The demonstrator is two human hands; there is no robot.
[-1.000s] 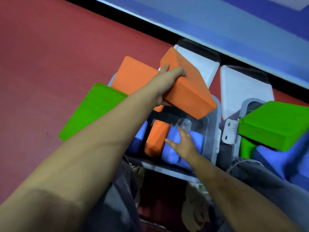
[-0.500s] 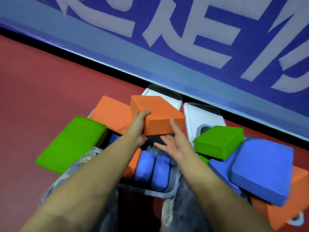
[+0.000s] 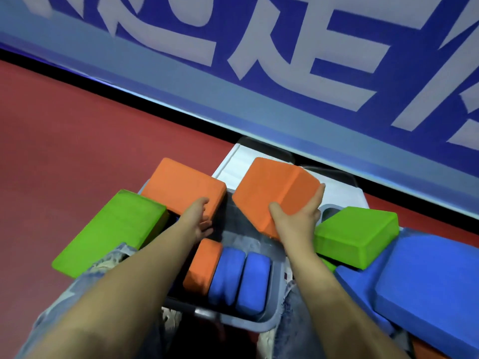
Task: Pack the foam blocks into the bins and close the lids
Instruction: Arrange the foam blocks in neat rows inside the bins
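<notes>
- Right hand (image 3: 298, 218): at frame centre, thumb and fingers clamped on a tilted orange block (image 3: 274, 195), held above the bin (image 3: 272, 325).
- Left hand (image 3: 199, 218): left of centre, fingers relaxed and spread, holding nothing, just in front of a second orange block (image 3: 181, 187) resting on the bin's far-left rim.
- Banner (image 3: 285, 47), top of frame: large white characters on blue, cropped and not readable.
- Bin, lower centre: one orange and two blue blocks (image 3: 238, 278) standing on edge, side by side.
- White lids (image 3: 233, 164) lie open behind the bin.
- Green block (image 3: 111, 229) at left; green (image 3: 355, 234) and blue blocks (image 3: 427, 288) piled at right.
</notes>
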